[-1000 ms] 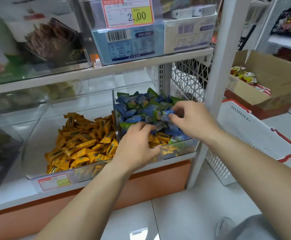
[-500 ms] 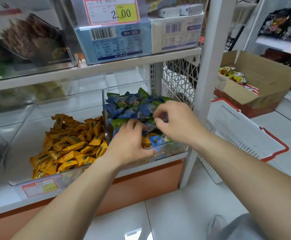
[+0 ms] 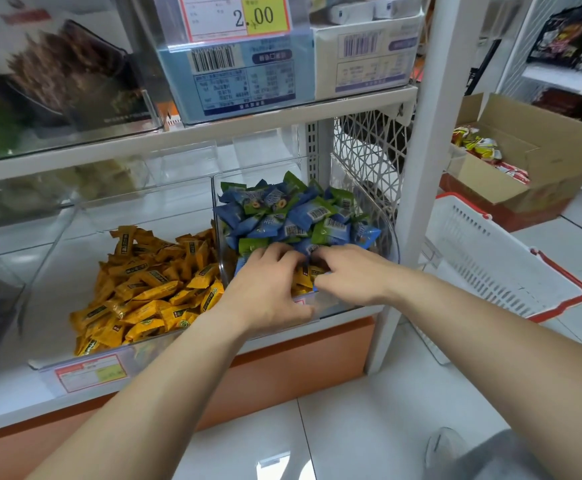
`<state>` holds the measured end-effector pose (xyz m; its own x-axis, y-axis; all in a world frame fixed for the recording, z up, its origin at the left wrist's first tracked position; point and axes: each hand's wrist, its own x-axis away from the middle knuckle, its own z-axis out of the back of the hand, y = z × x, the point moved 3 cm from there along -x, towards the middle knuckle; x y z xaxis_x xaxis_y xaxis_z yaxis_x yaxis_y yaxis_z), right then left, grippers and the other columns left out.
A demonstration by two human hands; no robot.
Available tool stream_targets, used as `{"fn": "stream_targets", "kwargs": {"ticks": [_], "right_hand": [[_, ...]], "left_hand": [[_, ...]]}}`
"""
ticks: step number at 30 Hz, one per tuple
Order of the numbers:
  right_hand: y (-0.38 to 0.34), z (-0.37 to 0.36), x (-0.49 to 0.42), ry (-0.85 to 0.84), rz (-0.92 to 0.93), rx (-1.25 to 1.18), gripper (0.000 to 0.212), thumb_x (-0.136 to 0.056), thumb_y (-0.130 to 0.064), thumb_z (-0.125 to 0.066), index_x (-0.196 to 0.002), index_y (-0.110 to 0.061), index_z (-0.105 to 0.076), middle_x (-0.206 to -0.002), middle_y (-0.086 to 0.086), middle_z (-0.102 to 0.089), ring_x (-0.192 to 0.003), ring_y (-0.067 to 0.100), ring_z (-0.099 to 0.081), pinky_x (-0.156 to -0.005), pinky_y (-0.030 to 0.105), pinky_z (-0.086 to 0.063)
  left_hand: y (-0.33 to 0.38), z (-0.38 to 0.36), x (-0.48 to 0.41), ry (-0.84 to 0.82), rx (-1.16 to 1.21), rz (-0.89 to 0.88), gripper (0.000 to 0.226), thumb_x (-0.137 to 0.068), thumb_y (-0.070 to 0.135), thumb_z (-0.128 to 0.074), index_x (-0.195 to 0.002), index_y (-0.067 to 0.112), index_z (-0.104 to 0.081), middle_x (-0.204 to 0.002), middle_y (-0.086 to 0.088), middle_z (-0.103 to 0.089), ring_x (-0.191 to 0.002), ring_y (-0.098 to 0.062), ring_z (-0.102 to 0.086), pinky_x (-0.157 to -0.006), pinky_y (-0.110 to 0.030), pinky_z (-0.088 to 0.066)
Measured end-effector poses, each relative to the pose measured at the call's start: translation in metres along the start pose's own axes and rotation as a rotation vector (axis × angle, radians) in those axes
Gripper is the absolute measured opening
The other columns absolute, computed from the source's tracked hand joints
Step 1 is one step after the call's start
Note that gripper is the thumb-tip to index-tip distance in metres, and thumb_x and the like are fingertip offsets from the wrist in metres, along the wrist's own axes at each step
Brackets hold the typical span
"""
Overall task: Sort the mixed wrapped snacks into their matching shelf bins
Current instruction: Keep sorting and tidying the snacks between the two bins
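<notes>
Two clear bins stand on the low shelf. Yellow wrapped snacks (image 3: 151, 292) fill the left bin (image 3: 85, 362). The right bin (image 3: 391, 237) holds a heap of blue and green wrapped snacks (image 3: 293, 216), with a few stray yellow snacks (image 3: 305, 278) at its front. Both my hands are in the front of the right bin. My left hand (image 3: 269, 285) lies with curled fingers dug into the pile, fingertips hidden. My right hand (image 3: 348, 271) curls its fingers round the stray yellow snacks between the hands.
A white shelf post (image 3: 421, 168) stands just right of the bin. Beyond it a white basket with red rim (image 3: 490, 261) leans on the floor, and an open cardboard box (image 3: 542, 157) holds more snacks. Boxed goods and a price tag (image 3: 237, 15) sit on the shelf above.
My right hand has dropped from the top of the blue and green heap to the bin's front, close beside my left hand. The view has shifted slightly.
</notes>
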<state>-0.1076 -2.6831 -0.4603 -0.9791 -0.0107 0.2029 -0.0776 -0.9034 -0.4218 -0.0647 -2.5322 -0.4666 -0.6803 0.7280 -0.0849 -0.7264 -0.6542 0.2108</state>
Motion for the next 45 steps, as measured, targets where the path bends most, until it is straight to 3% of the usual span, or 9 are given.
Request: {"fn": "stream_targets", "kwargs": {"ticks": [4, 9, 16, 21, 25, 29, 32, 39, 45], "right_hand": [[0.001, 0.000, -0.003, -0.067, -0.043, 0.008, 0.027, -0.083, -0.045, -0.049, -0.098, -0.026, -0.060, -0.090, -0.002, -0.060, -0.084, 0.019, -0.056, -0.068, 0.034, -0.043], [0.002, 0.006, -0.003, -0.122, -0.057, -0.087, 0.022, -0.084, -0.032, -0.055, -0.096, -0.018, -0.068, -0.081, 0.000, -0.064, -0.072, 0.015, -0.056, -0.062, 0.031, -0.041], [0.001, 0.003, -0.002, -0.158, -0.082, -0.117, 0.032, -0.085, -0.032, -0.058, -0.116, -0.025, -0.060, -0.107, 0.000, -0.063, -0.100, 0.020, -0.059, -0.090, 0.038, -0.049], [0.006, 0.004, 0.001, -0.189, -0.027, -0.065, 0.029, -0.081, -0.026, -0.063, -0.109, -0.026, -0.058, -0.085, -0.004, -0.061, -0.071, 0.011, -0.056, -0.056, 0.025, -0.040], [0.009, 0.003, -0.001, -0.152, -0.008, -0.048, 0.032, -0.081, -0.024, -0.069, -0.109, -0.025, -0.053, -0.074, -0.006, -0.054, -0.061, 0.006, -0.051, -0.043, 0.014, -0.034], [0.013, 0.008, 0.000, -0.135, 0.080, -0.098, 0.038, -0.082, -0.027, -0.076, -0.116, -0.028, -0.059, -0.104, -0.006, -0.065, -0.091, 0.011, -0.061, -0.075, 0.024, -0.048], [0.012, 0.013, 0.002, -0.137, 0.124, -0.114, 0.050, -0.084, -0.026, -0.077, -0.130, -0.021, -0.061, -0.126, -0.006, -0.063, -0.113, 0.011, -0.057, -0.100, 0.027, -0.044], [0.021, 0.019, 0.002, -0.042, 0.100, -0.160, 0.036, -0.086, -0.032, -0.075, -0.120, -0.024, -0.067, -0.113, -0.006, -0.066, -0.105, 0.013, -0.060, -0.086, 0.023, -0.047], [0.025, 0.014, 0.001, 0.152, 0.037, -0.406, 0.027, -0.087, -0.036, -0.074, -0.109, -0.022, -0.067, -0.101, -0.009, -0.068, -0.092, 0.016, -0.065, -0.077, 0.029, -0.051]], "left_hand": [[-0.002, -0.002, -0.001, -0.028, 0.002, 0.019, 0.073, -0.066, 0.061, -0.067, -0.131, 0.032, -0.050, -0.124, 0.004, -0.053, -0.115, -0.022, -0.048, -0.085, -0.025, -0.032], [0.001, -0.005, -0.002, -0.097, -0.020, -0.015, 0.076, -0.071, 0.061, -0.066, -0.140, 0.036, -0.044, -0.136, 0.006, -0.053, -0.118, -0.021, -0.051, -0.093, -0.029, -0.038], [-0.002, 0.004, -0.007, -0.118, 0.079, 0.012, 0.056, -0.066, 0.063, -0.075, -0.110, 0.042, -0.049, -0.106, 0.015, -0.054, -0.095, -0.011, -0.053, -0.075, -0.028, -0.035], [0.002, 0.001, -0.008, -0.214, 0.063, -0.032, 0.060, -0.076, 0.065, -0.070, -0.124, 0.039, -0.046, -0.108, 0.014, -0.060, -0.093, -0.011, -0.054, -0.073, -0.028, -0.035], [0.001, 0.004, -0.008, -0.252, 0.096, -0.040, 0.062, -0.079, 0.064, -0.069, -0.132, 0.041, -0.046, -0.116, 0.011, -0.062, -0.104, -0.013, -0.057, -0.084, -0.031, -0.043], [-0.002, 0.006, -0.009, -0.193, 0.192, -0.009, 0.052, -0.076, 0.064, -0.072, -0.121, 0.044, -0.054, -0.105, 0.015, -0.065, -0.094, -0.011, -0.059, -0.078, -0.030, -0.046], [-0.003, 0.009, -0.009, -0.176, 0.331, 0.027, 0.048, -0.071, 0.057, -0.081, -0.113, 0.041, -0.062, -0.099, 0.014, -0.066, -0.090, -0.009, -0.062, -0.078, -0.031, -0.051], [-0.009, 0.013, -0.012, -0.076, 0.551, 0.112, 0.018, -0.081, 0.038, -0.079, -0.097, 0.033, -0.073, -0.081, 0.007, -0.069, -0.073, -0.005, -0.060, -0.061, -0.014, -0.045], [-0.008, 0.015, -0.014, 0.123, 0.686, 0.210, 0.024, -0.090, 0.041, -0.069, -0.101, 0.021, -0.063, -0.080, 0.003, -0.069, -0.062, -0.008, -0.067, -0.060, -0.024, -0.054]]}}
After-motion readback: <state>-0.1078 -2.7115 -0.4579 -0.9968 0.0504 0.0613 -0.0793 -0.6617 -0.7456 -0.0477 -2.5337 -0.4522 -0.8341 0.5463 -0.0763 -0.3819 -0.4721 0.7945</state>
